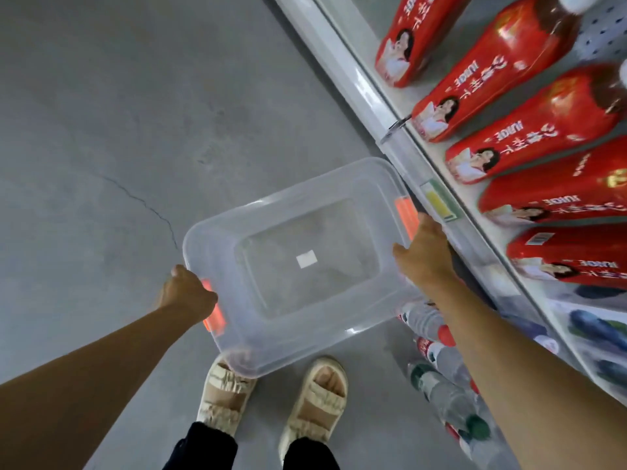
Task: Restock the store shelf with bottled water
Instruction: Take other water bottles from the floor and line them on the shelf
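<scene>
I hold a clear plastic bin [305, 262] in the air above the grey floor [101, 130], just over my sandals [315, 398]. My left hand [186, 291] grips the near-left end by its orange latch [214, 315], fingers curled round the rim. My right hand [425, 252] grips the opposite end beside the other orange latch [405, 213], fingers wrapped over the edge. The bin holds only a small white label [306, 259] on its bottom. The water bottles [437, 361] stand on the low shelf under my right forearm, blurred, some with red labels, some apparently green-capped. Above them, the white shelf [369, 93] carries red-labelled drink bottles [529, 130].
</scene>
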`<state>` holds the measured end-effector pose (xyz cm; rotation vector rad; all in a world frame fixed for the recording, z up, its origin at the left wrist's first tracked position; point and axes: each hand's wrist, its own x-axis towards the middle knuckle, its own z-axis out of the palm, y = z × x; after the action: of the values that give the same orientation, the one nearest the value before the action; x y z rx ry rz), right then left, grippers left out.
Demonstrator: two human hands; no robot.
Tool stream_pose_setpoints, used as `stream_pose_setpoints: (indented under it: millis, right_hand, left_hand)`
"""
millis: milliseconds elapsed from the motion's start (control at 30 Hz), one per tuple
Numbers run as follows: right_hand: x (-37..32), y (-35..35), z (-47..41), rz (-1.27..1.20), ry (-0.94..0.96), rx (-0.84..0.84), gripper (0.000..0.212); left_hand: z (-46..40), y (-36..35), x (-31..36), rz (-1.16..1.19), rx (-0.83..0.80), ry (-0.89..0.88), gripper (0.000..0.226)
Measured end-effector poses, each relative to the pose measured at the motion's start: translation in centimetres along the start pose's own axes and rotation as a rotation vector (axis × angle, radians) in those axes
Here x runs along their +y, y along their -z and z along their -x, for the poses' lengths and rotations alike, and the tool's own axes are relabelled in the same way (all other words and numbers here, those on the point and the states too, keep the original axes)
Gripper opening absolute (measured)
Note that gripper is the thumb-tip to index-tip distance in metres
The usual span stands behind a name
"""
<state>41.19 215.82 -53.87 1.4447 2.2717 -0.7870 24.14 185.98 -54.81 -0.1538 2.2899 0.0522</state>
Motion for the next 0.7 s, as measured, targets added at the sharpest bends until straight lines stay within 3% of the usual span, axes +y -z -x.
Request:
stream_pose_setpoints:
  millis: [200,700]
  right_hand:
    - [-1.0,-0.7,-1.4,-0.041,-0.033,0.056,0.066]
    - [-18.9,-4.1,-3.7,-0.072,0.215,-0.02,0.062]
  left_hand:
    - [-2.7,-1.9,-1.7,0.083,-0.074,0.082,0.054]
    - [-10.4,9.7,-8.7,0.278,0.187,0.167,0.055]
